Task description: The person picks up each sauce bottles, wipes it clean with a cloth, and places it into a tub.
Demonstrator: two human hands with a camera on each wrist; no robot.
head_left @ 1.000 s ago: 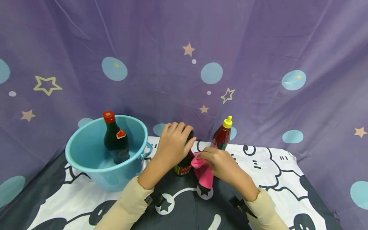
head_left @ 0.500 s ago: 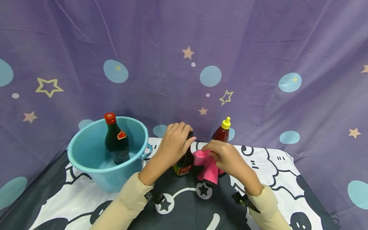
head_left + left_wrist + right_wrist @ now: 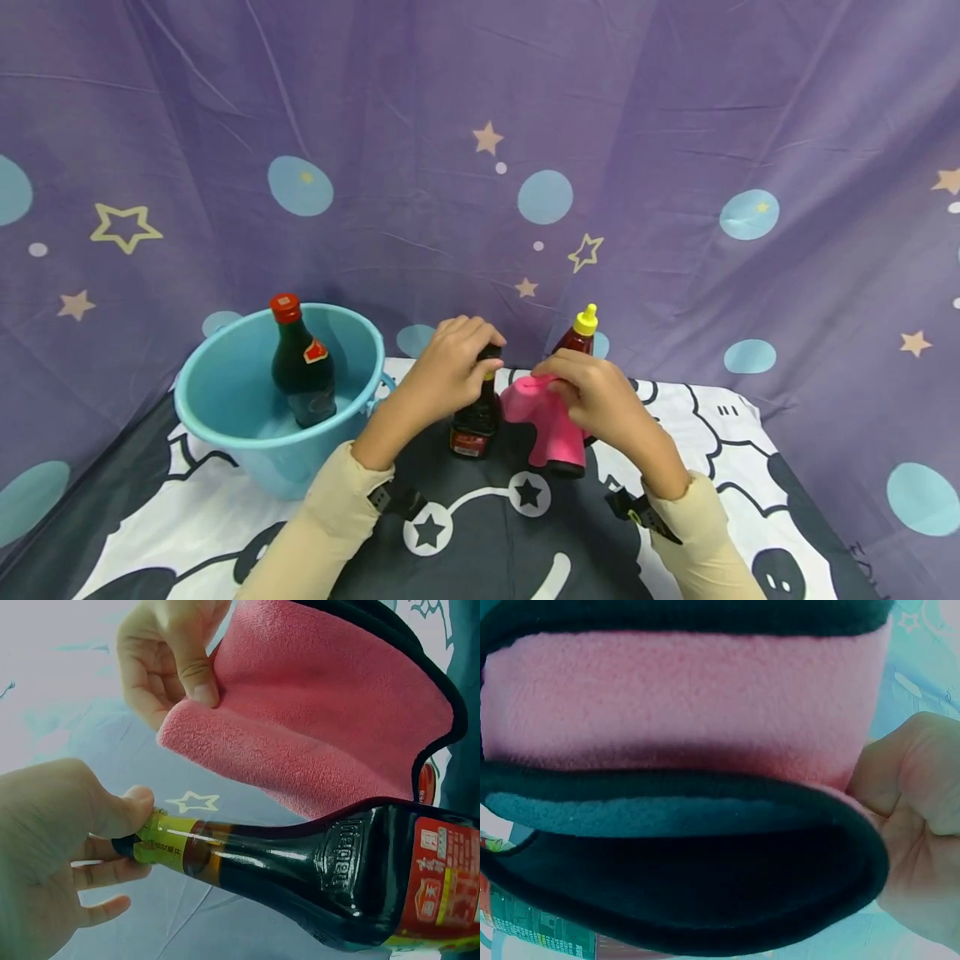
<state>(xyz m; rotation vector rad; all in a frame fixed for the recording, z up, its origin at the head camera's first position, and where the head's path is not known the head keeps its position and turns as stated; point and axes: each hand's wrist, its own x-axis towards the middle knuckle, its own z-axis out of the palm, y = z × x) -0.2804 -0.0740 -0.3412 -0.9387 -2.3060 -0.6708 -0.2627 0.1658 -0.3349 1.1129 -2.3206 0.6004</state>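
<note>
The left hand [image 3: 450,367] should steady the bottle [image 3: 474,423] beneath it, cap [image 3: 490,352] pinched, while the right hand [image 3: 600,393] pinches pink cloth [image 3: 557,432].

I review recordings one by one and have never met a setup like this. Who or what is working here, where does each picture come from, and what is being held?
There is no robot, just a person's two bare hands. The wide picture is taken from the head, looking forward and down; the two close ones are taken from the left and right wrists.

The left hand grips a dark bottle near its cap. The right hand pinches a pink cloth with dark edging.

On the printed cover stands a blue bucket with a red-capped bottle inside. A yellow-tipped bottle is partly hidden by the right hand.
</note>
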